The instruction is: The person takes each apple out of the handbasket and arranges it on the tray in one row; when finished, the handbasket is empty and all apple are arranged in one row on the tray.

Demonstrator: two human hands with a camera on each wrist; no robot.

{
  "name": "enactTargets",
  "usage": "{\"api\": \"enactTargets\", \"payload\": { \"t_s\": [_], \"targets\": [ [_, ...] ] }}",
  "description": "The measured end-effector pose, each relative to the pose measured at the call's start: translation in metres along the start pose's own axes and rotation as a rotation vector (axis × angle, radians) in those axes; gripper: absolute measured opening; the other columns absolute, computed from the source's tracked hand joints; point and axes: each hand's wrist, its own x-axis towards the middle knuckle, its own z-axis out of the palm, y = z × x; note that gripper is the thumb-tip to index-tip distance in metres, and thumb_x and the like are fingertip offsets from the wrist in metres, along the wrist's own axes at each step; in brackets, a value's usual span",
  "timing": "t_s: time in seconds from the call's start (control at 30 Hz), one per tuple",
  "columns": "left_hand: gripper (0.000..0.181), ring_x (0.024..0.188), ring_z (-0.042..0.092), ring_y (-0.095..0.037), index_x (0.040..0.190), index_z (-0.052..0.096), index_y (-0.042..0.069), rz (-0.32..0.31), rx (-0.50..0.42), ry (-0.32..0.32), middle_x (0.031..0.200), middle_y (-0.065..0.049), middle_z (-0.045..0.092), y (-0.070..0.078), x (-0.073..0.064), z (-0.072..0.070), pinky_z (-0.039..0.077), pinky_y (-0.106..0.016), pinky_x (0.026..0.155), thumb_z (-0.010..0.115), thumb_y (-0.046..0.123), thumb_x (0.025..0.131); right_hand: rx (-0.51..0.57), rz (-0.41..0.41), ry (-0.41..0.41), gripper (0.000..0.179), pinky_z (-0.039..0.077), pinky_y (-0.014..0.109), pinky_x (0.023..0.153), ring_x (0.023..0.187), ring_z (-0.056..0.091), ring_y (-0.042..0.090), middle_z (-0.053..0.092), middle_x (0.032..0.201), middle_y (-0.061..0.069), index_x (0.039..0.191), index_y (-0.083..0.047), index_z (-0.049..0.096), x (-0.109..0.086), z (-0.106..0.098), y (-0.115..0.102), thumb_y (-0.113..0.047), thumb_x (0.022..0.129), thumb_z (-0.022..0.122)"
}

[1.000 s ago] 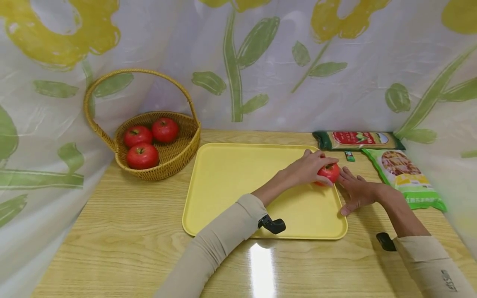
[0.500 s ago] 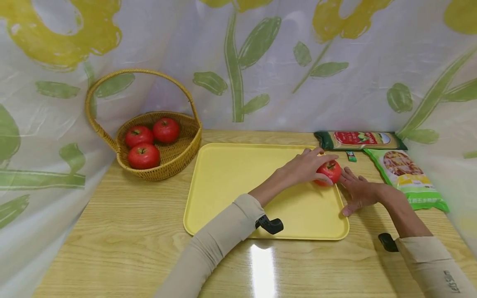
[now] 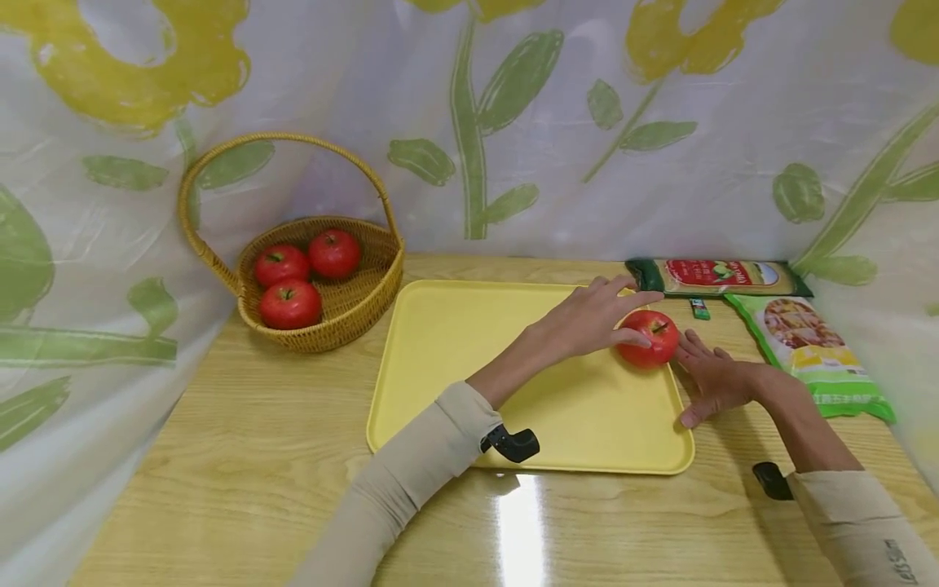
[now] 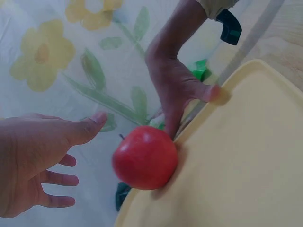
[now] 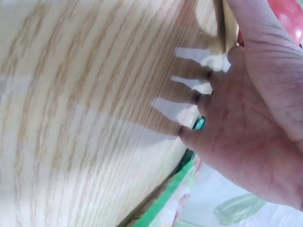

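A red apple (image 3: 655,338) rests at the right edge of the yellow tray (image 3: 455,367). My left hand (image 3: 587,322) is just left of it, and the left wrist view shows a gap between that hand's spread fingers and the apple (image 4: 146,158). My right hand (image 3: 715,379) is at the outer side of the tray's right rim, its fingers stretched apart. It holds nothing. In the right wrist view, the fingertips of the right hand (image 5: 241,113) reach down to the wooden tabletop, and part of the apple shows behind the thumb.
A wicker basket (image 3: 348,319) with a tall handle stands at the back left, holding three red apples. At the back right lie a green-ended packet (image 3: 722,277), a tiny green packet (image 3: 699,309) and a green-and-white bag (image 3: 814,359). A flowered curtain hangs behind the table.
My left fingers have come away from the apple, and the hand has drawn back leftward. The apple stays at the tray's right edge. My right hand keeps its place beside the rim.
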Motion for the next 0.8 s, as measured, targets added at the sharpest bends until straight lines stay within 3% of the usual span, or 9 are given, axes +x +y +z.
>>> {"api": "enactTargets", "payload": {
  "t_s": [0.33,0.5,0.8],
  "targets": [
    [0.066,0.152,0.044,-0.030,0.162,0.040,0.032,0.001,0.082,-0.012,0.166,-0.008,0.041,-0.007,-0.027,-0.035,0.050,-0.050,0.115,0.057,0.056,0.103,0.057,-0.005,-0.020,0.142,-0.003,0.086,0.114,0.157,-0.022,0.055,-0.012,0.173,0.028,0.168,-0.012,0.002,-0.002,-0.004,-0.010,-0.069,0.068,0.086],
    [0.064,0.148,0.048,-0.030,0.161,0.041,0.032,0.014,0.142,0.013,0.163,-0.008,0.045,-0.016,-0.046,-0.053,0.049,-0.049,0.115,0.058,0.052,0.103,0.004,0.015,-0.003,0.143,-0.001,0.086,0.114,0.158,-0.016,0.056,-0.008,0.173,0.030,0.167,-0.007,0.005,-0.001,-0.003,-0.009,-0.064,0.067,0.090],
    [0.062,0.141,0.053,-0.031,0.160,0.042,0.030,-0.001,0.202,0.008,0.158,-0.008,0.048,-0.036,-0.076,-0.074,0.051,-0.049,0.110,0.060,0.049,0.104,-0.012,0.020,-0.014,0.146,-0.003,0.086,0.115,0.158,-0.018,0.054,-0.010,0.173,0.028,0.168,-0.011,0.003,0.001,-0.001,0.005,-0.069,0.065,0.088]
  ]
}}
